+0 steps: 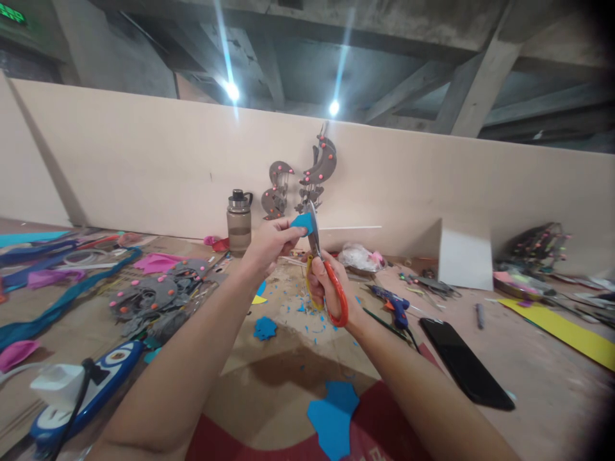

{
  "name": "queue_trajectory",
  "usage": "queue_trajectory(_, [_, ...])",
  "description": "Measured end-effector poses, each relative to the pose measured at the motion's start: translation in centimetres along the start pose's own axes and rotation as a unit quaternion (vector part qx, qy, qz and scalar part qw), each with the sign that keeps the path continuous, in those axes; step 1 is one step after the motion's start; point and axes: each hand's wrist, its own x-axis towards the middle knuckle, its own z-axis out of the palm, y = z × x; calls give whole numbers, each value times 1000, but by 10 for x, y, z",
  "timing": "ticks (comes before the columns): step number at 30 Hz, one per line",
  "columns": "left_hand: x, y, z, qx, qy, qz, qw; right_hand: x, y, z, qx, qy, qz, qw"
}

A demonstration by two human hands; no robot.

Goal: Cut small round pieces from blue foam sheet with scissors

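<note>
My left hand pinches a small blue foam piece and holds it up above the table. My right hand grips scissors with orange and yellow handles; the blades point up and meet the edge of the blue piece. Blue foam scraps lie scattered on the table under my hands. A cut blue shape rests nearby, and a larger blue foam sheet lies close to me.
A black phone and a blue glue gun lie to the right, a yellow sheet beyond. Grey foam shapes with pink dots sit left, a bottle and hanging grey ornaments by the back wall. A white plug lies near left.
</note>
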Motion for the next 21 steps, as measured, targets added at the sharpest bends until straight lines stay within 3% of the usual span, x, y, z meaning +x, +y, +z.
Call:
queue_trajectory(7, [2,-1,-1,-17,27,-10,999,-1,0,0,-4,5,7,1000])
queue_trajectory(21, [2,-1,-2,-52,8,-6,999,-2,2,-2,-33,20,-5,999])
